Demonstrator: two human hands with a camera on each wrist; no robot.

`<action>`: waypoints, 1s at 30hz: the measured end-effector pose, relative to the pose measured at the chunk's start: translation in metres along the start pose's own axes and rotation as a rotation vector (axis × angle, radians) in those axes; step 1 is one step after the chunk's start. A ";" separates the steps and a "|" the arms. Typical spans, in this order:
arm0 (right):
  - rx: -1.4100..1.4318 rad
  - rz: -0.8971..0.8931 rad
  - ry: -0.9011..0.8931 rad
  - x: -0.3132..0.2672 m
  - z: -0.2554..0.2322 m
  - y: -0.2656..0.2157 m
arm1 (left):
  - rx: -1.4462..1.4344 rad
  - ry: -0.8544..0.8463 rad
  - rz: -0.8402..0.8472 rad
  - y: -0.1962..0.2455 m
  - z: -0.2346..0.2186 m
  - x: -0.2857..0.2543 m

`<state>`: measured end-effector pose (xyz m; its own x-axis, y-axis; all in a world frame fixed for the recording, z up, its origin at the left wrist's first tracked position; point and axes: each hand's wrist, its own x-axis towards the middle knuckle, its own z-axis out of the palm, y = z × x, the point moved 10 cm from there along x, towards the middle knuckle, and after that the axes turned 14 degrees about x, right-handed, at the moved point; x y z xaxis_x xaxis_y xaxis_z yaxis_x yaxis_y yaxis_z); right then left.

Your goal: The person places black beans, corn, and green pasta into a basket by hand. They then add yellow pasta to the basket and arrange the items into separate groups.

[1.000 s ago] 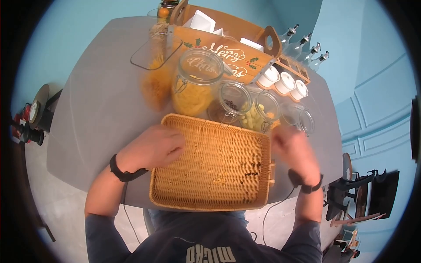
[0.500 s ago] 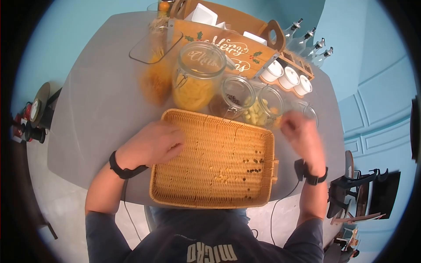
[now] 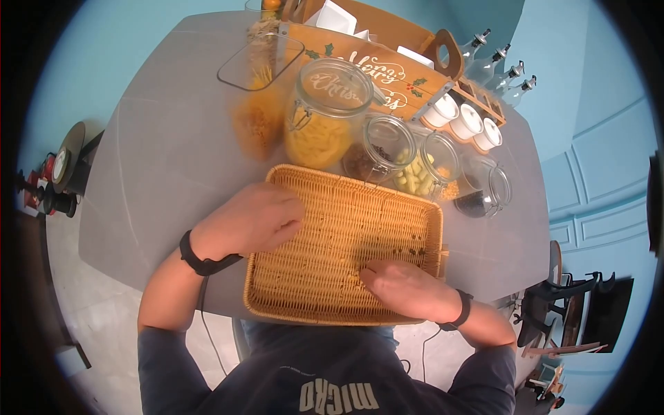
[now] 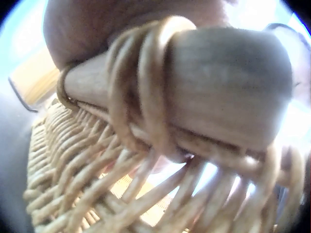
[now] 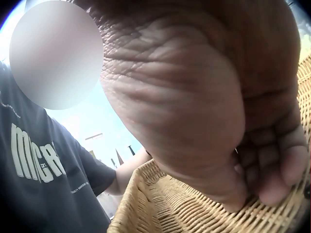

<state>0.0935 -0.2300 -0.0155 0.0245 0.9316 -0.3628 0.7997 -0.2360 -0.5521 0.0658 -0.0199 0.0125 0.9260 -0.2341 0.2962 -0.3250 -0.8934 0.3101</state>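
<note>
A shallow wicker basket lies at the table's near side. My left hand holds its left rim, with curled fingers over the wooden handle. My right hand reaches into the basket, its fingers bent downward and the fingertips close over the woven floor. In the right wrist view the palm hides what lies between thumb and fingers, and I cannot tell whether they pinch anything. Several small dark beans lie scattered on the basket floor beyond the right hand. The patch with pale yellow kernels is covered by this hand.
Behind the basket stand glass jars: a large one with yellow pasta, others with dark pieces, pale green pasta and dark beans. Farther back are a wooden crate, white lidded pots and glass bottles.
My right hand has come from beside the jars at the right, down and leftward into the basket. The rightmost jar is uncovered now. My left hand keeps its hold on the rim.
</note>
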 end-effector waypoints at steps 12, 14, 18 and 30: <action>-0.110 -0.052 0.104 -0.001 -0.010 -0.009 | -0.012 -0.004 -0.010 0.000 0.000 0.000; -0.121 -0.062 0.115 -0.002 -0.010 -0.007 | -0.008 0.005 -0.010 -0.001 0.001 -0.001; -0.198 -0.083 0.129 -0.004 -0.009 -0.013 | -0.005 -0.009 -0.016 -0.002 0.002 -0.001; -0.254 0.306 0.991 -0.103 -0.210 0.084 | -0.009 -0.022 -0.011 0.003 -0.002 0.004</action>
<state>0.2838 -0.2881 0.1332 0.6308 0.6786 0.3761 0.7757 -0.5398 -0.3270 0.0678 -0.0223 0.0166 0.9334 -0.2330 0.2727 -0.3166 -0.8926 0.3209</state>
